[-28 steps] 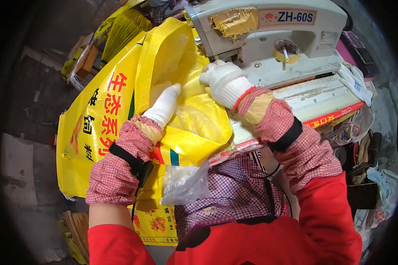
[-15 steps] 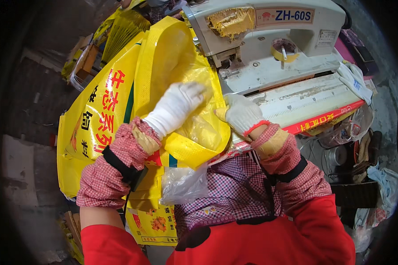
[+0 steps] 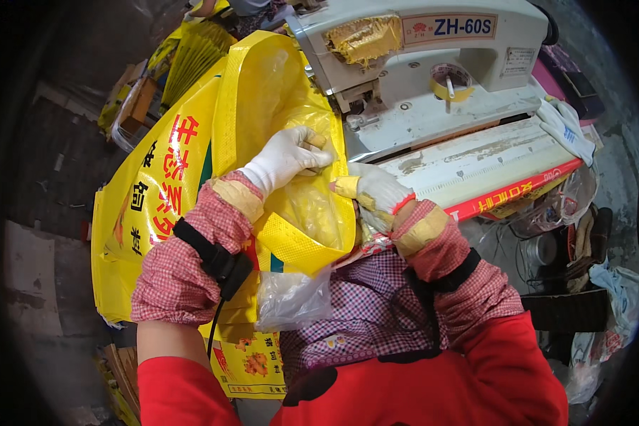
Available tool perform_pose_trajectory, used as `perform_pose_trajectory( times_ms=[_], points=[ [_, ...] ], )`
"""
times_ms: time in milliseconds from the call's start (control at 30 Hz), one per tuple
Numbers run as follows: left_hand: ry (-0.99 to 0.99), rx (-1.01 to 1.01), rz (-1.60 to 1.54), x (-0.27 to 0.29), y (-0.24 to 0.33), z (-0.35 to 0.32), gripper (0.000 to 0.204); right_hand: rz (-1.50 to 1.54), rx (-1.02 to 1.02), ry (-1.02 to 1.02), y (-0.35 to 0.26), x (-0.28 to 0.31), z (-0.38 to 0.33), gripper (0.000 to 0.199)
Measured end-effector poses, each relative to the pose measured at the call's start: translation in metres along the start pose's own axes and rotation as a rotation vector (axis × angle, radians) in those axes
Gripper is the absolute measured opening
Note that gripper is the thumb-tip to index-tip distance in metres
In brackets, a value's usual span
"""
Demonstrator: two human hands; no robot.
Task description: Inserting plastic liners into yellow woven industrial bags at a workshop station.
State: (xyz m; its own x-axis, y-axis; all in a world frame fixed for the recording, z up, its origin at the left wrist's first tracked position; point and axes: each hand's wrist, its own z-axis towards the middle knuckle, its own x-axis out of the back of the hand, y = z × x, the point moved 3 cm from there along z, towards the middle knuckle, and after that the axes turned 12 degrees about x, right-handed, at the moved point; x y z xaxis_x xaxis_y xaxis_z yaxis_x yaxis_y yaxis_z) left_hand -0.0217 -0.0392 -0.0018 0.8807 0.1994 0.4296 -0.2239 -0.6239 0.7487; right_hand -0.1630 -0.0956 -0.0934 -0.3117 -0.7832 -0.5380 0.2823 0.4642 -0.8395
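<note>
A large yellow woven bag (image 3: pixel 305 246) lies with its mouth spread wide before me, a clear plastic liner (image 3: pixel 318 213) inside it. My left hand (image 3: pixel 291 157), in a white glove, is in the mouth with its fingers curled and pinched at the liner. At the bag's right edge is my right hand (image 3: pixel 373 193), also gloved, with yellow tape round a finger. Its fingers are bent against that edge; their undersides are hidden. Just beyond the bag stands a pale industrial sewing machine (image 3: pixel 405 62), its needle end close to the bag's right rim.
A tape roll (image 3: pixel 450 82) sits on a pin of the machine. A spare white glove (image 3: pixel 566 130) lies at the right end of the machine's bed (image 3: pixel 486 162). Folded yellow bags (image 3: pixel 199 60) stand at the far left. A crumpled clear plastic bag (image 3: pixel 295 299) hangs near my lap.
My left fingers, stretched out and blurred before, are now curled at the liner. My right hand has shifted slightly left and nearer, and the bag's right edge has moved left with it.
</note>
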Motion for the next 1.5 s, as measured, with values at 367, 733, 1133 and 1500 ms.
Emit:
perform_pose_trajectory(
  times_ms=[367,733,1133,1500],
  points=[
    [0.382,-0.187,0.512,-0.002,-0.004,0.019,0.042,-0.239,0.024,0.073,-0.013,-0.005,-0.003,0.034],
    [0.631,-0.634,0.588,-0.015,0.014,0.015,0.038,-0.522,0.048,0.075,-0.032,-0.009,-0.012,0.045],
    [0.583,-0.521,0.822,-0.021,0.011,0.006,0.019,-1.375,-0.015,0.207,-0.079,-0.01,0.018,0.043],
    [0.498,-0.417,0.651,-0.018,0.006,0.015,0.029,-1.002,-0.025,0.352,-0.048,0.013,0.023,0.053]
  ],
)
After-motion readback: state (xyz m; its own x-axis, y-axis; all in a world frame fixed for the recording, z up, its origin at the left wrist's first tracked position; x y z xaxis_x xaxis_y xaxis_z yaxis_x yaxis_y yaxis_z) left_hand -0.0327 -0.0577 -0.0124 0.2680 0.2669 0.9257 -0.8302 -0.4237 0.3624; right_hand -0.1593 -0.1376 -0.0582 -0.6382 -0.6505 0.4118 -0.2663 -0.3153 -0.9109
